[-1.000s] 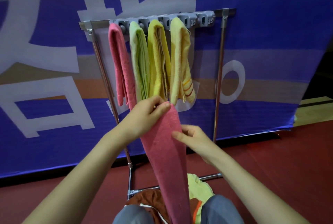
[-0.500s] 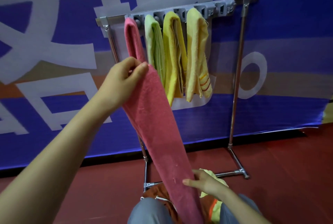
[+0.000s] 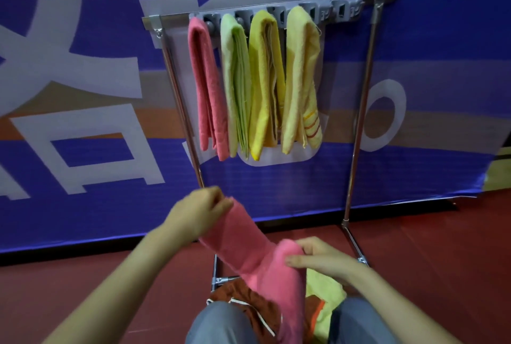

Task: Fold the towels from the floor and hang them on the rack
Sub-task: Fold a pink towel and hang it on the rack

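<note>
Fingers [image 3: 215,199] of the left hand [image 3: 197,216] — pinched on the upper end of the pink towel [image 3: 246,244]; blurred, but the grip reads as closed on cloth. The right hand [image 3: 320,260] has its fingers [image 3: 297,262] curled round a bend in the same towel, the loose tail hanging below them between the knees [image 3: 221,324].

Change: half a second ago the left fingers held that end high by the rack [image 3: 362,111] and the right fingers sat low on a straight strip. Now the left has dropped and the right has gathered a bend, so the strip is being doubled.

Judged: fold nearly made, hanging yet to come.

Above the fingers, four folded towels on the rack: hung pink towel [image 3: 204,80], green towel [image 3: 235,80], yellow towel [image 3: 264,75], pale yellow towel [image 3: 298,72]. Free clips [image 3: 343,9] lie to their right.

Below the right fingers, on the floor [image 3: 428,260]: brown towel [image 3: 240,296] and yellow-green towel [image 3: 323,285], unfolded.
</note>
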Available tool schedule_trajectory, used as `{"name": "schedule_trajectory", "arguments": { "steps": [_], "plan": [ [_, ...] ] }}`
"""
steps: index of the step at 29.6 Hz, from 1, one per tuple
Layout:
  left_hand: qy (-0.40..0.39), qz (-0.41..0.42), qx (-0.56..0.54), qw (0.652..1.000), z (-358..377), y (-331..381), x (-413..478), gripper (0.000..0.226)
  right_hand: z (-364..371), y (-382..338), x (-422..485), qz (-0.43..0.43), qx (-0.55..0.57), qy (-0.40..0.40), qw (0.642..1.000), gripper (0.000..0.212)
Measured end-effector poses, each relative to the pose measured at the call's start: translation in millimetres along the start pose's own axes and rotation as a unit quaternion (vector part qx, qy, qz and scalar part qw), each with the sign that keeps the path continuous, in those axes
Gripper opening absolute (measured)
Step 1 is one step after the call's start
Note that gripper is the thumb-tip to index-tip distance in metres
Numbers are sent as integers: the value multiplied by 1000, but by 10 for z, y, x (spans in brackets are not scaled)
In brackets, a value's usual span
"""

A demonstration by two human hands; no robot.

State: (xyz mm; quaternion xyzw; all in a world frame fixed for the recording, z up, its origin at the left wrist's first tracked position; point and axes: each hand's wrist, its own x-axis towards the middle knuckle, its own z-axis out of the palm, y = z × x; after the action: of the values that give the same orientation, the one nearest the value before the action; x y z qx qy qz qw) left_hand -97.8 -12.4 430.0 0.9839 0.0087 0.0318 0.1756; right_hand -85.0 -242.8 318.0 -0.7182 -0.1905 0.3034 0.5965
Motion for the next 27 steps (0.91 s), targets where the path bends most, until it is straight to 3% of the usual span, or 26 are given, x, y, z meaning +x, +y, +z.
{"name": "schedule_trajectory", "arguments": {
  "steps": [2,4,7,11,13,17,20,24,27],
  "plan": [
    [-76,31,-118,990,169,117,-46,16,-26,-289,-48,-27,8,-20,999,5],
    [-134,81,-301,941,253,361,-110,13,-71,-567,-86,-50,8,-39,998,9],
    [-155,133,-423,883,257,730,-128,27,-176,-910,-182,-62,4,-47,997,23],
    [-162,142,-440,872,87,1048,-55,57,-368,-1251,-431,-75,16,-47,996,13],
    [-160,158,-431,874,-20,1165,-18,51,-453,-1334,-529,-77,21,-42,996,28],
    [-103,171,-506,839,-227,1452,72,36,-644,-1253,-701,-76,56,-28,995,52],
    [-82,141,-549,820,-315,1470,195,38,-718,-1215,-798,-108,102,-18,989,52],
    [-156,108,-497,847,-313,1503,329,42,-836,-1522,-820,-179,148,53,971,53],
    [-186,151,-492,837,-358,1664,411,38,-959,-1757,-761,-199,126,99,967,39]
  ]
}}
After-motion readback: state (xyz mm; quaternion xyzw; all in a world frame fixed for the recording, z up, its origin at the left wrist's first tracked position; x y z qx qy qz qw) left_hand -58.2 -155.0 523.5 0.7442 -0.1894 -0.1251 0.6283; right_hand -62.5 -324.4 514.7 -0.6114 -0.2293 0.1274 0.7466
